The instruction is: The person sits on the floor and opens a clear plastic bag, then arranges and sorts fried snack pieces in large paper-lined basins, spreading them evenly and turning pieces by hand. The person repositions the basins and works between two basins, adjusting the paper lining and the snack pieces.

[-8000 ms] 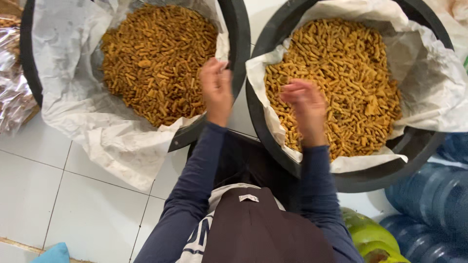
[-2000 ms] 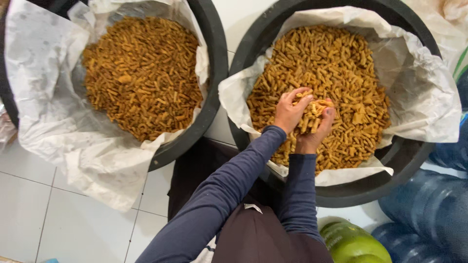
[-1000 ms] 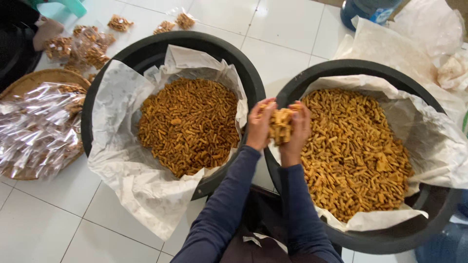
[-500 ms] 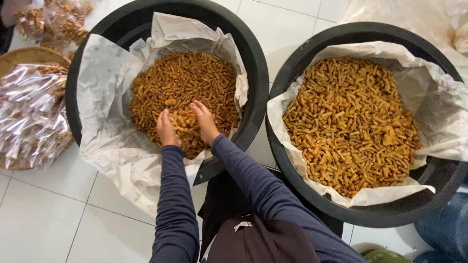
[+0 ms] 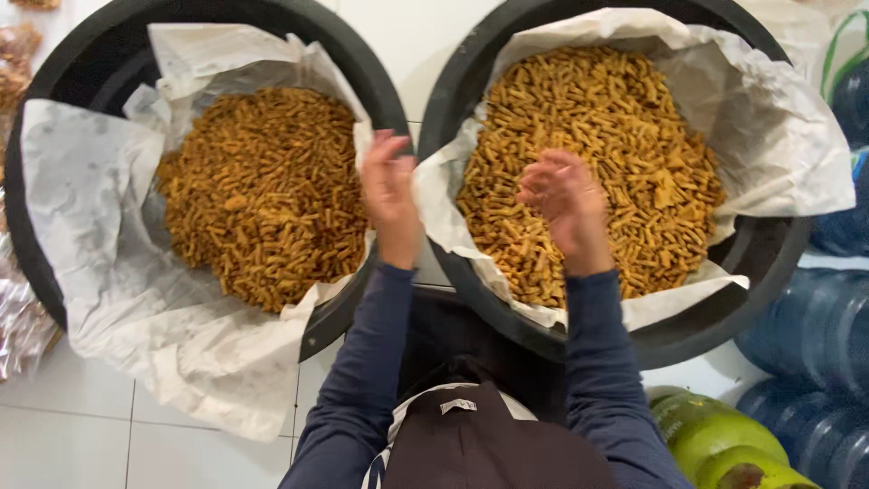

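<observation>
Two black tubs lined with white paper stand side by side, both filled with orange-brown stick snacks. My left hand (image 5: 391, 195) hovers over the gap between the left tub (image 5: 63, 72) and the right tub (image 5: 769, 263), fingers spread and holding nothing. Above the near part of the right tub's snacks (image 5: 625, 136), my right hand (image 5: 566, 204) is raised with loosely curled fingers and nothing in it. The left tub's snacks (image 5: 262, 190) lie heaped just left of my left hand. Dark blue sleeves cover both forearms.
Blue water jugs (image 5: 815, 335) stand at the right edge, with a green gas cylinder (image 5: 715, 444) at the bottom right. Clear bags of snacks (image 5: 18, 317) lie at the left edge. The floor is white tile (image 5: 72, 444).
Half a second ago both hands rested on the snacks in the left tub. They have lifted and moved right, the right hand now over the right tub, both without snacks.
</observation>
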